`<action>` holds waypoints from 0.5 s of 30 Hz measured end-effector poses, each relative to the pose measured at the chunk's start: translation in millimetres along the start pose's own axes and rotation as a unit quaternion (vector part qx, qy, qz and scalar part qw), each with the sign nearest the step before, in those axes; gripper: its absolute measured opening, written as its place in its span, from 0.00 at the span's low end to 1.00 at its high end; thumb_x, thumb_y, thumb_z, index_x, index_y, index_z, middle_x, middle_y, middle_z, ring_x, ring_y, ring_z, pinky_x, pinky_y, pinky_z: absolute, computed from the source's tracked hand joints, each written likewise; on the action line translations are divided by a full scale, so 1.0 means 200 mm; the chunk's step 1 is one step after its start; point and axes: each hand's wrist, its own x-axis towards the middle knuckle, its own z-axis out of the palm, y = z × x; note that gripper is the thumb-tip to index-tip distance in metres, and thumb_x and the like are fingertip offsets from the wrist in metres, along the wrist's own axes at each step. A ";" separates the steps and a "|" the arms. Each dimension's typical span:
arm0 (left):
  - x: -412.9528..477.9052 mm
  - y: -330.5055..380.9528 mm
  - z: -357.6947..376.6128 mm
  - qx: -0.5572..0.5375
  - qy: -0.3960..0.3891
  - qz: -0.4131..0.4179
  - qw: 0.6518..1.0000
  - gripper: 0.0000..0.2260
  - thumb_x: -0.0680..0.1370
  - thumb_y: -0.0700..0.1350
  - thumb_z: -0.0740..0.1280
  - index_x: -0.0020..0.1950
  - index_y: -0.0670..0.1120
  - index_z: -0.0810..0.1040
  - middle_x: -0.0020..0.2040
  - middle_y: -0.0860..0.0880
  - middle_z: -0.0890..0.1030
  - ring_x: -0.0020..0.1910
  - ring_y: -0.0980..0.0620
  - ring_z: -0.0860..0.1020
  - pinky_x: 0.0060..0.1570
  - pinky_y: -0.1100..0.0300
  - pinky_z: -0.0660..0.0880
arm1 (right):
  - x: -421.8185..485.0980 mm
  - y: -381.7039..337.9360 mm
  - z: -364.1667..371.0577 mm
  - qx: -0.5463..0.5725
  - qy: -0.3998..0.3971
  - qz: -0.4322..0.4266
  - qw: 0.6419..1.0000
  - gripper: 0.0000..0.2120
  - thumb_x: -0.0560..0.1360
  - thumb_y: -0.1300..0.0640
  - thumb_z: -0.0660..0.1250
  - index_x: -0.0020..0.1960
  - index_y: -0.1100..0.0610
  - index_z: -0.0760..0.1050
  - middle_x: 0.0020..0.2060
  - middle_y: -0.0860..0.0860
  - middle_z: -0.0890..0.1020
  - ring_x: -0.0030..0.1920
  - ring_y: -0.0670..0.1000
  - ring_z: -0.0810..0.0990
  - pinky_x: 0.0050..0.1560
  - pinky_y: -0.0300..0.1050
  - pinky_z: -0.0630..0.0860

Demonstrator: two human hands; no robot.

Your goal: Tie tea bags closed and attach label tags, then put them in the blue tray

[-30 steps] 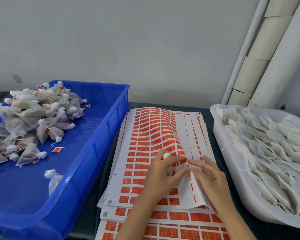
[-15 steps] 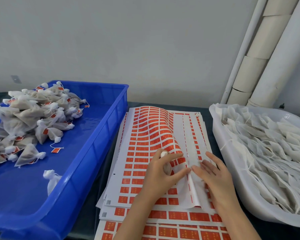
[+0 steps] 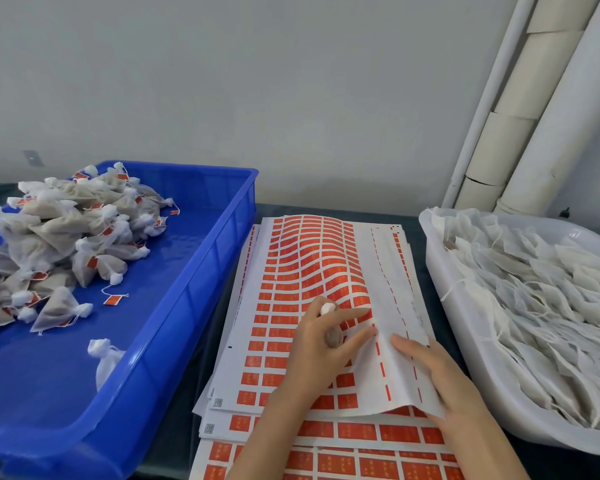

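A stack of white sheets with red label stickers point(image 3: 312, 271) lies in the middle of the dark table. My left hand point(image 3: 323, 351) rests on the top sheet and holds a small tea bag point(image 3: 331, 336) in its curled fingers, its white tied top sticking up. My right hand point(image 3: 437, 379) lies flat on the sheet's emptied right strip, fingers straight. The blue tray point(image 3: 201, 282) on the left holds a pile of tied, tagged tea bags point(image 3: 66, 244). A white tray point(image 3: 465, 351) on the right is full of flat, untied tea bags point(image 3: 541, 292).
One loose white bag point(image 3: 103, 355) sits near the blue tray's near wall. White pipes and cardboard tubes point(image 3: 534, 109) lean in the back right corner. A grey wall rises close behind the table.
My right hand has slid to the right along the sheet, away from my left hand. The sheet's near right part now bulges up between the two hands.
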 end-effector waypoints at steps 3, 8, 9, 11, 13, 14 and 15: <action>0.00 0.01 0.00 -0.011 0.009 -0.003 1.000 0.15 0.69 0.64 0.70 0.54 0.62 0.81 0.48 0.63 0.74 0.53 0.59 0.73 0.49 0.72 0.74 | 0.00 0.00 0.00 0.007 -0.012 0.005 1.000 0.29 0.63 0.54 0.73 0.63 0.52 0.72 0.46 0.60 0.84 0.37 0.58 0.84 0.34 0.50 0.79; 0.00 0.01 0.00 -0.055 0.007 -0.008 0.998 0.17 0.67 0.66 0.71 0.52 0.61 0.83 0.48 0.62 0.75 0.53 0.57 0.74 0.51 0.68 0.75 | 0.00 0.00 0.01 0.023 -0.009 0.025 0.999 0.27 0.62 0.51 0.74 0.59 0.49 0.72 0.44 0.60 0.85 0.36 0.60 0.84 0.35 0.52 0.80; -0.01 0.01 0.00 -0.056 0.000 -0.009 0.998 0.17 0.67 0.65 0.72 0.52 0.61 0.83 0.48 0.62 0.75 0.53 0.57 0.74 0.51 0.67 0.76 | 0.00 0.00 0.01 0.029 -0.002 0.028 0.999 0.26 0.62 0.50 0.75 0.58 0.49 0.72 0.44 0.60 0.85 0.37 0.61 0.85 0.36 0.53 0.81; -0.01 0.01 0.00 -0.053 -0.018 0.000 0.998 0.17 0.67 0.65 0.73 0.52 0.60 0.84 0.47 0.62 0.74 0.52 0.56 0.73 0.49 0.66 0.76 | 0.00 0.00 0.02 0.021 0.009 0.027 0.999 0.28 0.60 0.48 0.76 0.58 0.49 0.73 0.45 0.61 0.85 0.40 0.62 0.85 0.39 0.56 0.81; -0.01 0.01 0.01 -0.046 -0.035 0.017 0.998 0.16 0.67 0.63 0.74 0.52 0.58 0.84 0.46 0.61 0.74 0.51 0.54 0.74 0.46 0.67 0.76 | -0.01 0.00 0.02 -0.008 0.024 0.005 1.000 0.31 0.58 0.47 0.77 0.59 0.50 0.74 0.45 0.60 0.85 0.41 0.62 0.85 0.40 0.56 0.81; -0.01 0.01 0.01 -0.044 -0.041 0.022 0.998 0.16 0.67 0.62 0.74 0.52 0.58 0.84 0.45 0.60 0.74 0.50 0.53 0.73 0.44 0.67 0.76 | -0.01 0.00 0.01 -0.022 0.037 -0.010 0.999 0.31 0.58 0.48 0.78 0.59 0.51 0.75 0.45 0.60 0.85 0.42 0.62 0.85 0.42 0.57 0.81; -0.01 0.01 0.01 -0.041 -0.046 0.025 0.998 0.15 0.68 0.61 0.75 0.52 0.57 0.84 0.45 0.60 0.74 0.50 0.53 0.73 0.44 0.67 0.76 | 0.00 0.01 0.01 -0.033 0.051 -0.023 0.998 0.32 0.58 0.50 0.78 0.60 0.52 0.75 0.45 0.59 0.85 0.43 0.62 0.85 0.45 0.58 0.81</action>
